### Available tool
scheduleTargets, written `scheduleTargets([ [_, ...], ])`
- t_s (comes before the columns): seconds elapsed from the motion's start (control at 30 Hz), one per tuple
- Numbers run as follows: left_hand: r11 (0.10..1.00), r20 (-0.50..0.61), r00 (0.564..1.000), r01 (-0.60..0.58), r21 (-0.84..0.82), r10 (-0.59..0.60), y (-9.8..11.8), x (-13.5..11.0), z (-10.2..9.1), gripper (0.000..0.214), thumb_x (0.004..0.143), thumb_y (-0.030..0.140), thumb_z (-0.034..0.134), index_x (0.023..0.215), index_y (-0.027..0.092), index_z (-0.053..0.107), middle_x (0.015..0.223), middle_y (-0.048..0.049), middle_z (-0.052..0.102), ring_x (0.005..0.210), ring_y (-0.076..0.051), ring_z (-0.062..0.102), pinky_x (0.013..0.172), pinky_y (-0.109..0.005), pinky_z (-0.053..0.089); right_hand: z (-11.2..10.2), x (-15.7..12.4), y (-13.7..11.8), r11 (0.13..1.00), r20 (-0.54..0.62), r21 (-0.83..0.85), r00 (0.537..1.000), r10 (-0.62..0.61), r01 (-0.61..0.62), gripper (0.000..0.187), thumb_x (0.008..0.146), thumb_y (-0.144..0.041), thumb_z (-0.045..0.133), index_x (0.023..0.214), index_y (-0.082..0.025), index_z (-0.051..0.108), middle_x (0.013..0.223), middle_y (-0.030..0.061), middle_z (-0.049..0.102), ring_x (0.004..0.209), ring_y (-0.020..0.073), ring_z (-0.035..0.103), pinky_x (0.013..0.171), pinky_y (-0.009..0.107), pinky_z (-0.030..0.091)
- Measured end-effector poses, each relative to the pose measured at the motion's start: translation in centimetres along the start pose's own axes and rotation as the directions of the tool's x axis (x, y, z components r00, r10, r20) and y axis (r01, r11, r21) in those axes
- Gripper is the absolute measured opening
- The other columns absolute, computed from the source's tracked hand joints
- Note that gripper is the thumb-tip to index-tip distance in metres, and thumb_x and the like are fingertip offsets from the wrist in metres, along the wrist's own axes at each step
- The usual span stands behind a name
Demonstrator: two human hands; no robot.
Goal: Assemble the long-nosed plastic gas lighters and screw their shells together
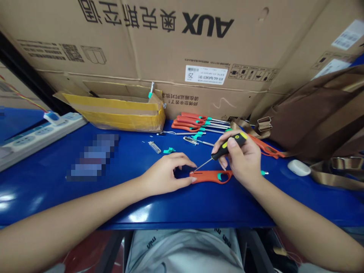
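An orange long-neck lighter point(207, 176) with a teal trigger lies flat on the blue table. My left hand point(166, 172) is closed on its handle end, fingers and thumb on either side. My right hand point(245, 157) grips a screwdriver point(223, 150) with a black and yellow handle. The thin shaft slants down to the left, its tip at the lighter's handle end; whether it touches a screw is too small to tell. Part of the lighter's neck is hidden beneath my right hand, and a teal tip point(263, 173) shows beyond it.
Several orange lighters point(189, 120) are piled at the back. Before them lie a clear fuel tank point(154, 147) and teal pieces point(169, 150). A yellow-taped box point(113, 113), a power strip point(42, 134), a white case point(299, 167) and a brown bag point(321, 110) surround the area.
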State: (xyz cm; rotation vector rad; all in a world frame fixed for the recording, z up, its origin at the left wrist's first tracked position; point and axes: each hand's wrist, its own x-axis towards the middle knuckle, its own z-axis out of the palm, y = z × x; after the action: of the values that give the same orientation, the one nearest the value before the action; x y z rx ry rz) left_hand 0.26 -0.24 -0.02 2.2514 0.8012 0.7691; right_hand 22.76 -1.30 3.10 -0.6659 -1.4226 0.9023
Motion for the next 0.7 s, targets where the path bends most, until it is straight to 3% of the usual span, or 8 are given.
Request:
scheduleTargets([
  [0.13, 0.994, 0.045, 0.998, -0.041, 0.103, 0.037, -0.05, -0.03, 0.02, 0.038, 0.085, 0.037, 0.076, 0.119, 0.020, 0.071, 0.113, -0.0069, 0.070, 0.104, -0.022, 0.064, 0.098, -0.036, 0.049, 0.40, -0.31, -0.46, 0.997, -0.004, -0.068, 0.999, -0.043, 0.043, 0.018, 0.097, -0.038, 0.064, 0.093, -0.021, 0.063, 0.074, 0.0001, 0.071, 0.038, 0.0059, 0.048, 0.033, 0.019, 0.035],
  [0.43, 0.981, 0.145, 0.989, -0.061, 0.185, 0.035, -0.29, -0.16, 0.43, 0.038, 0.087, 0.038, 0.075, 0.119, 0.019, 0.071, 0.112, -0.0075, 0.071, 0.104, -0.024, 0.064, 0.099, -0.039, 0.047, 0.78, -0.78, -0.37, 0.984, -0.001, -0.170, 0.999, -0.047, 0.047, 0.022, 0.096, -0.044, 0.065, 0.094, -0.022, 0.063, 0.072, -0.0002, 0.070, 0.043, 0.0074, 0.050, 0.035, 0.019, 0.037],
  [0.7, 0.980, 0.122, 0.991, -0.079, 0.181, 0.058, -0.36, -0.17, 0.48, 0.032, 0.088, 0.035, 0.073, 0.117, 0.020, 0.072, 0.111, -0.0068, 0.071, 0.103, -0.023, 0.064, 0.098, -0.038, 0.047, 0.72, -0.98, -0.29, 0.963, 0.011, -0.254, 0.996, -0.086, 0.086, 0.022, 0.097, -0.047, 0.063, 0.096, -0.025, 0.064, 0.072, 0.0006, 0.069, 0.056, 0.0125, 0.061, 0.042, 0.022, 0.043],
])
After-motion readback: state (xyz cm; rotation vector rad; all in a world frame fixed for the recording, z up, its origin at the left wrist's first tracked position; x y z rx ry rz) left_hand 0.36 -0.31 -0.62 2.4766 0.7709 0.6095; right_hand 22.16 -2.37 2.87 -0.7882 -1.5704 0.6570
